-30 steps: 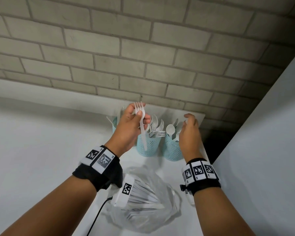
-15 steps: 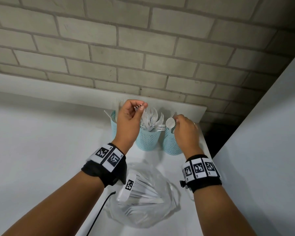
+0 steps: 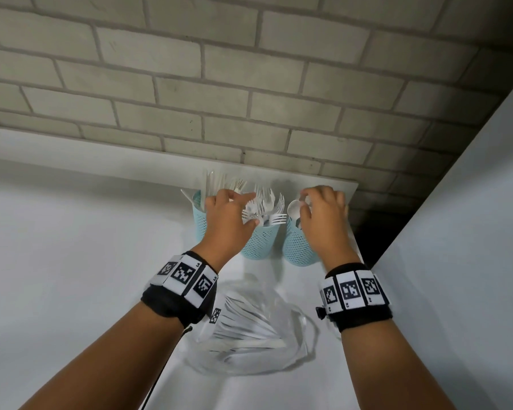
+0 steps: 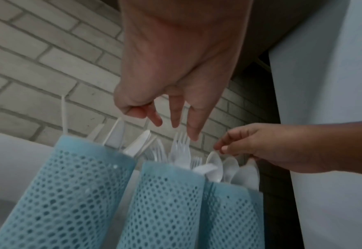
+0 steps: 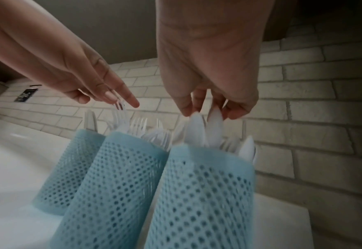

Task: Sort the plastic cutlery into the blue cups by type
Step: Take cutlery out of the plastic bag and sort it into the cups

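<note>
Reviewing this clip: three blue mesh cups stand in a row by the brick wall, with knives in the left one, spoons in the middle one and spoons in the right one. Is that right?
Not quite. The middle cup holds forks, not spoons, as the left wrist view shows. The rest stands: knives in the left cup, spoons in the right cup.

Upright cutlery (image 3: 264, 205) crowds the touching cups (image 3: 259, 241); wall (image 3: 249, 99) seemingly close behind.

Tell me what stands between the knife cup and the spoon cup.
The fork cup stands between the knife cup and the spoon cup. The head view shows all three in one row.
</note>
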A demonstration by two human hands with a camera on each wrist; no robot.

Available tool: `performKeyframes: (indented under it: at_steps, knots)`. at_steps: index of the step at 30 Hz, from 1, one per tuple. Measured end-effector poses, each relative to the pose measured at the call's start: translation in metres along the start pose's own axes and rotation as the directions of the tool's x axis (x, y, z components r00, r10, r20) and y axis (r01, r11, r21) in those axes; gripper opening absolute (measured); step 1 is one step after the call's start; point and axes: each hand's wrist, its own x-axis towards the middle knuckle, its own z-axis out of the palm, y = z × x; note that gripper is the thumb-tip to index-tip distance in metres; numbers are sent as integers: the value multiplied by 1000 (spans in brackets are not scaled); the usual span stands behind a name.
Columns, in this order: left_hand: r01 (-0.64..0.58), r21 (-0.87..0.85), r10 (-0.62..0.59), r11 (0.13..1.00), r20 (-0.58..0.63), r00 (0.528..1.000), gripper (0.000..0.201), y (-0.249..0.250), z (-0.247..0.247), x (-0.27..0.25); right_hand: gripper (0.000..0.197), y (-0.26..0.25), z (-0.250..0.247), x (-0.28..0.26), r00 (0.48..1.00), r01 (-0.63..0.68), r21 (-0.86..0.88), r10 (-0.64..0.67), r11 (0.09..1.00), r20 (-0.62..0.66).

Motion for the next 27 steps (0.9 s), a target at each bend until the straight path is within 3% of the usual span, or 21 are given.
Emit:
performKeyframes:
  at_steps: [2,3,5,6,8,9,10,11,13,15,23,27]
  knots:
    - [-6,-66,5,998,-19,1000,37,1,-14,-7,18,-15,-14,-5,990,35,179,-10,983,-138]
    - [3,-76,-3,997,0,1000,31,0,-21,-11,15,-26,-23,-9,994,37,316,-3,948,-110]
    - [42,-40,-39,998,81,996,23,-2,-33,-24,16,-49,-38,-23,977,-34,461,-67,887,201]
    - [65,-8,-64,998,137,989,21,-3,-39,-33,19,-61,-40,-31,899,-49,412,-140,910,414]
    - [88,102,-114,991,278,954,17,-6,-43,-51,21,-79,-31,-52,644,26,256,-212,966,735]
    - [67,173,-125,983,351,928,16,-8,-42,-60,22,-86,-24,-64,547,82,180,-196,980,814]
    - [33,235,-133,972,424,896,17,-11,-40,-68,21,-91,-16,-75,500,129,111,-161,986,851]
    - [4,284,-146,959,483,863,18,-13,-37,-75,22,-93,-8,-84,498,157,57,-128,986,857]
    - [-6,343,-201,939,564,801,24,-19,-28,-87,23,-96,2,-99,558,187,6,-111,982,822]
    - [-6,364,-227,931,593,773,27,-25,-20,-96,25,-97,9,-106,610,218,8,-143,976,779]
    - [95,300,-215,949,397,892,27,-29,-10,-108,36,-104,34,-127,681,169,-63,-71,984,728]
    - [146,222,-215,964,326,921,31,-27,-10,-109,32,-103,35,-129,694,194,-116,-53,974,718]
